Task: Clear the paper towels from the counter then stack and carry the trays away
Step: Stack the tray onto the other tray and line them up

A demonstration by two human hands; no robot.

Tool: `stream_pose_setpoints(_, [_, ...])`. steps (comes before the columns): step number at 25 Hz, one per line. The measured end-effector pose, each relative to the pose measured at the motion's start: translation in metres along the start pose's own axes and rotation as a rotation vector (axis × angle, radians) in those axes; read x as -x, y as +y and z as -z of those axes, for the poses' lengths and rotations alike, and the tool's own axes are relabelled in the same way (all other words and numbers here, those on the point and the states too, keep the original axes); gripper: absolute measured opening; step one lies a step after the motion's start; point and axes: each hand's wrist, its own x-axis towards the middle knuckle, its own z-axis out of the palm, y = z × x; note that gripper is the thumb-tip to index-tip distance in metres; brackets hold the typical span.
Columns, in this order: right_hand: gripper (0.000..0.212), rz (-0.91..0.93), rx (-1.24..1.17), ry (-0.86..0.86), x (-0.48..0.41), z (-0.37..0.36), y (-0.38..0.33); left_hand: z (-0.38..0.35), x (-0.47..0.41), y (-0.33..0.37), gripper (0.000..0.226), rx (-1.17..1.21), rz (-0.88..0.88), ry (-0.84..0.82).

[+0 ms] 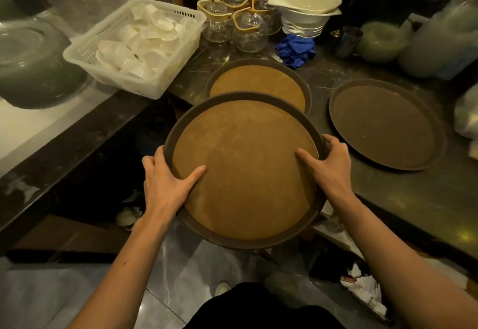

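Observation:
I hold a round brown tray (243, 168) in front of me, off the counter's edge and tilted a little toward me. My left hand (168, 178) grips its left rim, thumb lying on the tray's face. My right hand (326, 163) grips the right rim the same way. A second round tray (258, 82) lies flat on the dark counter just behind the held one, partly covered by it. A third, darker tray (385, 124) lies flat on the counter to the right. Crumpled white paper (364, 290) sits in a bin on the floor at lower right.
A white plastic basket (85, 54) of small cups stands at back left. Glass jars with wooden handles (232, 18), stacked white bowls (305, 15) and blue gloves (297, 49) stand behind the trays. Plastic containers (434, 41) line the right. Grey tiled floor (77, 290) below.

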Motion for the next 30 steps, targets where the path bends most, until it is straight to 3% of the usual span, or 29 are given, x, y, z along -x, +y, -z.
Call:
stream_pose_setpoints(10, [0.075,-0.066,-0.070,0.028,-0.149,-0.005,0.015,-0.078,-0.121,0.084,0.100,0.035,-0.019,0.019])
stream_pose_setpoints(15, [0.075,-0.135,-0.058,0.003,-0.195,-0.019,0.020,-0.106,-0.170,0.093,0.098,0.015,0.017,-0.004])
stream_pose_setpoints(30, [0.079,-0.354,0.032,0.151,-0.225,-0.089,0.003,-0.144,-0.302,0.076,0.093,0.037,-0.113,-0.255])
